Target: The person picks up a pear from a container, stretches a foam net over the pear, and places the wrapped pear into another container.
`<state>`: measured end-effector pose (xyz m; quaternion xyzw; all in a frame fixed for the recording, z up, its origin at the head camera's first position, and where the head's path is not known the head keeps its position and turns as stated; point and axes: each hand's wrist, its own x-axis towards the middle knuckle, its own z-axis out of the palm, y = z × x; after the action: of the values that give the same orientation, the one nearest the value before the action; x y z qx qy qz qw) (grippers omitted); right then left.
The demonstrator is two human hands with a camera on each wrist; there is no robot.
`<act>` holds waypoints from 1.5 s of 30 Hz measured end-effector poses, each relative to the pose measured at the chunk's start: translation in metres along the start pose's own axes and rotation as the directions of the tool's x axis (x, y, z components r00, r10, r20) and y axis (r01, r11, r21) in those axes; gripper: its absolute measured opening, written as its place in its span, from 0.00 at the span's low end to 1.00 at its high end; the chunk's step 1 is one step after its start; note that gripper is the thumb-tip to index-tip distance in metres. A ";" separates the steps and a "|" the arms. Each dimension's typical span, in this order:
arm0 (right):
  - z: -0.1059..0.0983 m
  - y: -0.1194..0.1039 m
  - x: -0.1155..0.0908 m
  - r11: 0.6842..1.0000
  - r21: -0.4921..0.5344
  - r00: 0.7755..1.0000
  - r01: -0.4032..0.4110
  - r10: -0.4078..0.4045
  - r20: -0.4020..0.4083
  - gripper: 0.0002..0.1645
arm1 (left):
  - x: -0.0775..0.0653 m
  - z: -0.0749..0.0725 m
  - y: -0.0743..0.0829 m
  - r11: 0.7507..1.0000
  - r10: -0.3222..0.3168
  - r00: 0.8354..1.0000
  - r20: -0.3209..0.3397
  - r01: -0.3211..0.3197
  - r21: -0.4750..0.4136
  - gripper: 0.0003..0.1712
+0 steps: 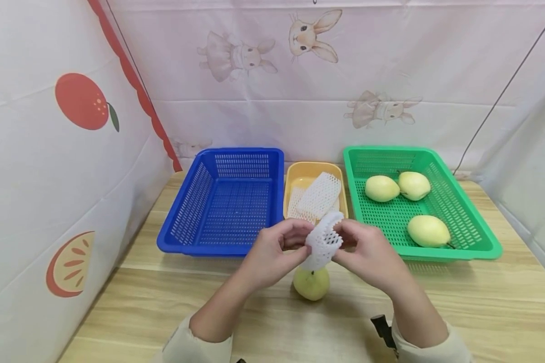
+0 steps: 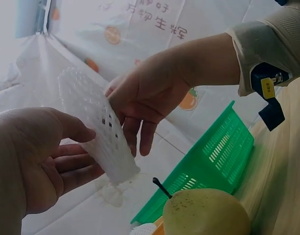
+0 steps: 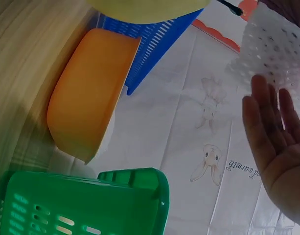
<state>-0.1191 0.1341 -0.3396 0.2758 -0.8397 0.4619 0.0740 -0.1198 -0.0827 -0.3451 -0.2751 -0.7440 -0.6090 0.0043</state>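
A white foam fruit net (image 1: 323, 244) is held up between both hands above the table. My left hand (image 1: 274, 252) pinches its left side between thumb and fingers. At its right edge, the thumb and fingers of my right hand (image 1: 370, 252) grip the mesh. Directly below the net a yellow-green pear (image 1: 311, 285) stands on the table, stem up; the net's lower end hides part of its top in the head view. The left wrist view shows this pear (image 2: 206, 213) apart from the net sleeve (image 2: 98, 127).
A blue basket (image 1: 227, 249) stands at the left. Next to it, a small orange-yellow tray (image 1: 295, 176) carries more foam nets (image 1: 320, 194). To the right, a green basket (image 1: 458, 254) contains three pears (image 1: 429, 231). Printed cloth walls (image 1: 272, 116) enclose the wooden table (image 1: 163, 302).
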 end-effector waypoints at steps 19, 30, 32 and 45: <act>-0.005 0.001 0.000 0.993 -0.114 0.997 0.028 -0.036 -0.069 0.06 | -0.001 -0.002 -0.001 0.999 -0.026 0.998 -0.058 0.027 0.023 0.18; -0.025 0.002 -0.004 0.994 -0.112 0.973 0.002 0.024 0.230 0.07 | -0.002 -0.015 -0.001 0.989 -0.093 0.988 0.124 0.077 0.129 0.23; -0.024 0.004 -0.003 0.992 -0.129 0.963 0.020 0.016 0.271 0.07 | -0.003 -0.015 -0.003 0.981 -0.097 0.982 0.161 0.067 0.182 0.24; -0.008 0.017 0.001 0.969 -0.248 0.923 -0.010 0.104 0.371 0.06 | -0.009 -0.007 -0.023 0.863 -0.203 0.925 0.321 0.014 0.505 0.40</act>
<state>-0.1298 0.1480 -0.3472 0.3244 -0.8956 0.2960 -0.0711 -0.1233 -0.0949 -0.3670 -0.3296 -0.8767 -0.3362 -0.0982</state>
